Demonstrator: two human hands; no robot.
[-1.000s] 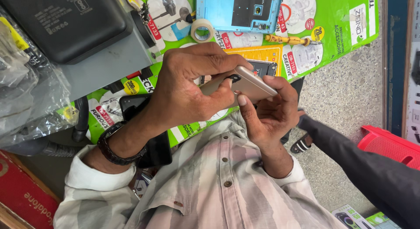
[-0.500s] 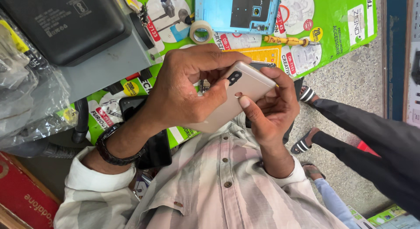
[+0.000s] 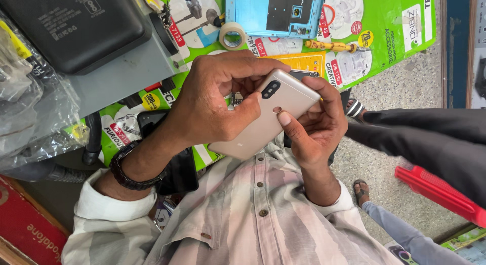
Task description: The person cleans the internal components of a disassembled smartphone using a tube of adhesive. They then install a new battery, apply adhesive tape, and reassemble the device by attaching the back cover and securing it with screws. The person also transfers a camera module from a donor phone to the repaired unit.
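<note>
Gold phone [image 3: 273, 118] sits between both my hands, right in front of my striped shirt [image 3: 253, 219]. Its back faces up at me, with the little black camera eye near the top. My left hand [image 3: 217, 103] wraps over its top edge, and the thumb presses on the back. My right hand [image 3: 314, 128] cups it from the other side, with fingers curled tight around the edge. I think the back cover is on and the phone looks whole, so the opening part seems not done yet. I cannot tell if any edge has popped loose.

Past my fingertips lies a blue phone frame [image 3: 273, 12], bare and open. Next to it are a roll of tape [image 3: 233, 34] and a yellow screwdriver [image 3: 329, 45]. Under them is a bright green sheet [image 3: 390, 42] with round pictures and red and yellow labels. Past my left hand is a big black box [image 3: 71, 22], with crinkly clear bags [image 3: 25, 93] beside it. Near my left elbow is a red carton [image 3: 25, 229]. By my right hand, someone's dark sleeve [image 3: 430, 138] reaches in.
</note>
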